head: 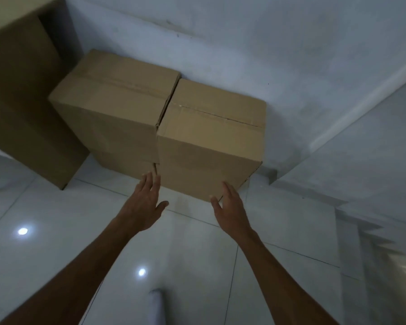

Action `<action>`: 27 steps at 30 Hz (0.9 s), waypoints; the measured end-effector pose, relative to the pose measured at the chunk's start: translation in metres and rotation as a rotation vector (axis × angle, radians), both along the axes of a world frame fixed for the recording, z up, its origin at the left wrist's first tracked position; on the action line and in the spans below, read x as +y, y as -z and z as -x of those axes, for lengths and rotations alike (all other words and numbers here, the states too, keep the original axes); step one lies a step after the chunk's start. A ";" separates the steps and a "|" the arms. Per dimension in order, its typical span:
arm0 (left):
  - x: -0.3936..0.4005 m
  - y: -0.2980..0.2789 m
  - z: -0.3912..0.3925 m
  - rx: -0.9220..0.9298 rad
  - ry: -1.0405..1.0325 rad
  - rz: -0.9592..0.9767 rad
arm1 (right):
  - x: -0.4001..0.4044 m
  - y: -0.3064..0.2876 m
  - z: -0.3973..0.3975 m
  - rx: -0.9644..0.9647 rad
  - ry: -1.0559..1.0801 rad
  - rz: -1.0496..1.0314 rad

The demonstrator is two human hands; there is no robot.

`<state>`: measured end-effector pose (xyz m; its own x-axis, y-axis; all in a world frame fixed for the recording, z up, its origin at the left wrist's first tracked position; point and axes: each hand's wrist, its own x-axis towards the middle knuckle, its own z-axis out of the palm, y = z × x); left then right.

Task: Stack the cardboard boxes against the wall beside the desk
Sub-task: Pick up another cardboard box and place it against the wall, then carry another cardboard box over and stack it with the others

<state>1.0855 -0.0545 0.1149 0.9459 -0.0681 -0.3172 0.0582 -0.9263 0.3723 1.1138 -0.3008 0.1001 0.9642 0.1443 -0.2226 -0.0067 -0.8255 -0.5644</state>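
Two stacks of brown cardboard boxes stand side by side against the white wall. The left stack's top box (113, 97) has a taped seam, and a lower box shows beneath it. The right stack's top box (211, 120) sits on a lower box (197, 181). My left hand (145, 202) reaches forward with straight fingers, its tips at the gap between the stacks near the floor. My right hand (230, 207) is also flat and open, fingertips at the lower right box's front corner. Neither hand holds anything.
A taller cardboard box (26, 95) stands at the left, next to the stacks. The floor (80, 242) is glossy white tile with light reflections. The white wall (244, 43) runs behind the boxes and turns a corner at the right.
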 end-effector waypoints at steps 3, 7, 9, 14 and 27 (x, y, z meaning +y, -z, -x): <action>0.011 -0.008 0.048 0.024 -0.066 -0.015 | 0.009 -0.008 0.033 0.031 -0.034 -0.023; 0.028 -0.016 0.112 0.047 -0.134 -0.015 | 0.024 -0.017 0.080 0.096 -0.088 -0.040; 0.038 -0.018 0.144 0.057 -0.190 0.016 | 0.034 -0.018 0.108 0.115 -0.113 -0.049; 0.058 -0.023 0.231 0.078 -0.296 0.077 | 0.070 -0.016 0.181 0.149 -0.201 -0.074; 0.178 -0.021 0.494 0.103 -0.468 -0.001 | 0.200 -0.018 0.378 0.128 -0.458 0.025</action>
